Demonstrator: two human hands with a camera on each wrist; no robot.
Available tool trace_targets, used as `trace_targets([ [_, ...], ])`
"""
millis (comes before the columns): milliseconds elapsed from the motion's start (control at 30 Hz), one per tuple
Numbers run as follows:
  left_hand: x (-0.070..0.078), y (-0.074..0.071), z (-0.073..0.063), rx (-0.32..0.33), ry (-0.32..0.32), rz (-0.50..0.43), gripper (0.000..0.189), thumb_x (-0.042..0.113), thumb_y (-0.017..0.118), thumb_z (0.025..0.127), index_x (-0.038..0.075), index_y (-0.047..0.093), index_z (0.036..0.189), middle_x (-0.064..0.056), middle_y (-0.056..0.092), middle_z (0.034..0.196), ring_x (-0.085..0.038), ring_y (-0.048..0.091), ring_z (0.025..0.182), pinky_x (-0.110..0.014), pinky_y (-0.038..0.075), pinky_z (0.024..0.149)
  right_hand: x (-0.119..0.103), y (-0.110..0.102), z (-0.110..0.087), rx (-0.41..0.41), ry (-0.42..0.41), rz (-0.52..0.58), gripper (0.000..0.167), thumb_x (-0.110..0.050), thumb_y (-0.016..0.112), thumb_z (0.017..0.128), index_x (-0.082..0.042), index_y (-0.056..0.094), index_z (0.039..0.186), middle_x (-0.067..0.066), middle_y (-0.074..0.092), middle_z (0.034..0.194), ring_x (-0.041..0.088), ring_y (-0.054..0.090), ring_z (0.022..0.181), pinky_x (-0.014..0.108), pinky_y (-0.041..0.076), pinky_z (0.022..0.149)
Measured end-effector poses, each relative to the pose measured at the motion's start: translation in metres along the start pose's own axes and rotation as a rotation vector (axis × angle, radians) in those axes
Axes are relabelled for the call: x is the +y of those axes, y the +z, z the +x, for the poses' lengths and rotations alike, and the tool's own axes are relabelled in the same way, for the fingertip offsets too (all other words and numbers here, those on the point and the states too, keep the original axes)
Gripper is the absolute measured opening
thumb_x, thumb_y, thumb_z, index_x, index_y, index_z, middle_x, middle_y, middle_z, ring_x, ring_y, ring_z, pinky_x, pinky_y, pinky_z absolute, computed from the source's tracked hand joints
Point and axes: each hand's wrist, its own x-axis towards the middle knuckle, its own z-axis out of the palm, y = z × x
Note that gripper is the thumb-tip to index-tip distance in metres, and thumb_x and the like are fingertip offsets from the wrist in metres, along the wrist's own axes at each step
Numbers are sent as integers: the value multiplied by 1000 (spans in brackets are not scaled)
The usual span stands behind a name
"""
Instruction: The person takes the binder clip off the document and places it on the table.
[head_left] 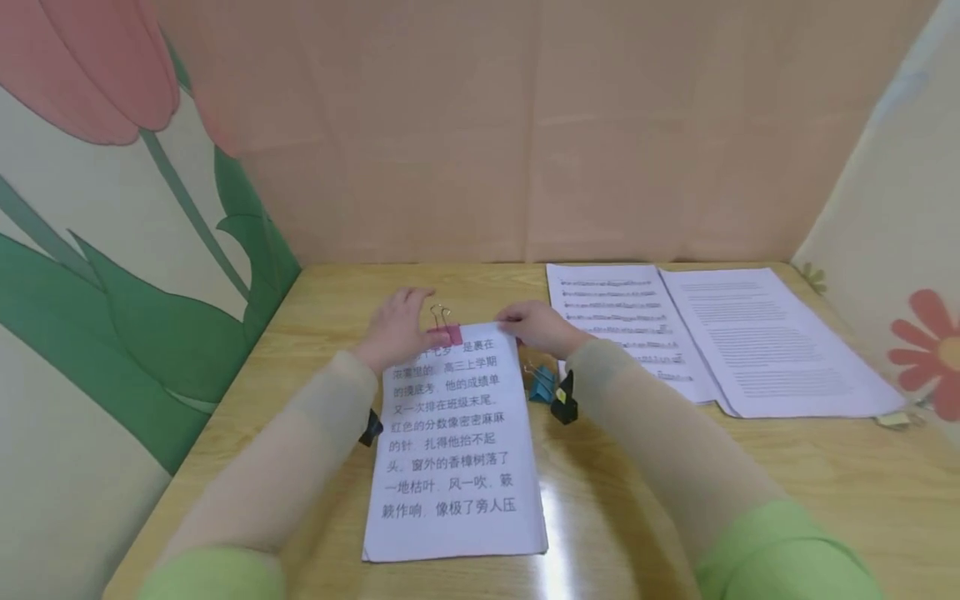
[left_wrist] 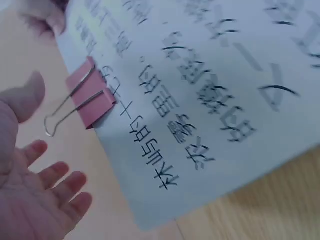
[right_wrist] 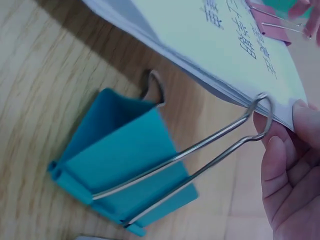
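Observation:
A stack of printed sheets (head_left: 457, 533) lies in front of me, with a pink binder clip (head_left: 453, 334) on its top edge and the clip's wire handles standing up. In the left wrist view the pink clip grips the sheets' edge, and my left hand (head_left: 395, 327) is spread beside it, thumb and fingers apart and empty. My right hand (head_left: 543, 327) pinches the stack's top right corner between thumb and fingers. Near that wrist a large teal binder clip (right_wrist: 125, 160) rests on the table, its wire handles spread.
Sheets of music (head_left: 630, 333) and a stack of text pages (head_left: 772, 350) lie side by side at the right of the wooden table (head_left: 330, 500). A small pink-red piece (head_left: 519, 342) shows beneath my right hand. Walls rise behind and at both sides.

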Motion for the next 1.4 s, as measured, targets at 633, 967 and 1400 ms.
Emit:
trace_targets([
  [633,26,-34,26,-404,-31,-446,78,50,67,86,25,32,151,2,46,144,-20,46,127,-45,29,110,-6,-36,-40,53,-75,78,21,-20,53,100,-12,67,114,7,67,101,25,59,84,45,51,80],
  [967,57,-35,33,-460,-9,-481,81,63,58,86,23,31,152,3,38,151,-19,35,137,-43,24,114,8,-62,-63,128,-54,76,26,-21,53,100,-7,64,119,11,66,104,24,59,81,41,52,75],
  [1400,79,-27,39,-441,36,-451,76,60,54,90,21,32,151,1,38,151,-20,35,137,-41,28,111,16,-74,-75,144,-32,54,27,-19,52,100,-5,64,119,12,66,106,25,59,83,41,50,78],
])
